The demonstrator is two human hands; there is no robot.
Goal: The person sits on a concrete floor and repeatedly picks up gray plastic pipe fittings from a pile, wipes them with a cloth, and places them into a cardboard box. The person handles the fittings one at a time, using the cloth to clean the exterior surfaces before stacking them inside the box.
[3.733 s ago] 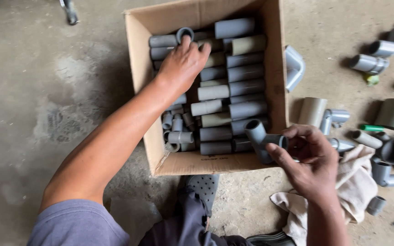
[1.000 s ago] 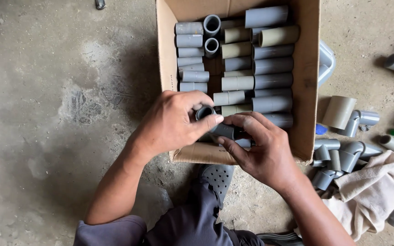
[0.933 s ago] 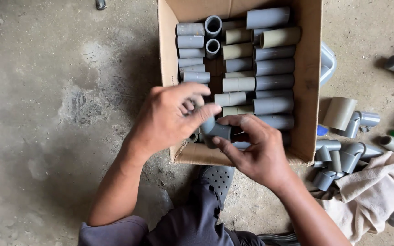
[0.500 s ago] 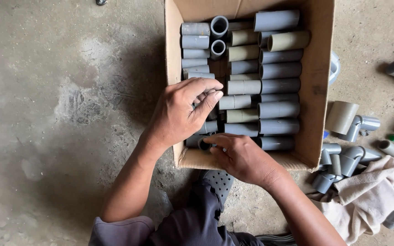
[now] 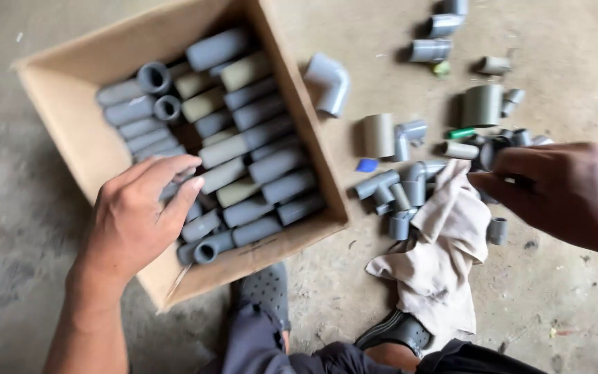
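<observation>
nearest, the person's dark perforated clog point(image 5: 264, 294) is resting on the concrete floor point(image 5: 576, 291) just below the box, and a crumpled beige rag point(image 5: 444, 263) is lying beside it, soft and creased, its upper edge draping against the loose fittings; the left hand point(image 5: 140, 221) is lying over the near left part of the cardboard box point(image 5: 70, 131), fingers spread loosely and apart, resting on the grey pipe pieces point(image 5: 257, 173) without closing on any one, as if steadying the rows; the right hand point(image 5: 555, 187) is hovering over the scattered grey fittings point(image 5: 403, 187) on the floor, fingertips pinched together on what looks like a dark grey round fitting point(image 5: 494, 151), though motion blur is hiding the grip; the pipe pieces are lying side by side in tight rows so they pack flat, smooth matt plastic cylinders, mostly grey and a few beige, two standing on end and showing hollow bores; the box is plain brown card with flaps open; farther off, a grey elbow point(image 5: 330, 82), a wide olive-grey coupling point(image 5: 482, 105) and a small green piece point(image 5: 461, 132) are lying loose on the rough, dusty floor.
</observation>
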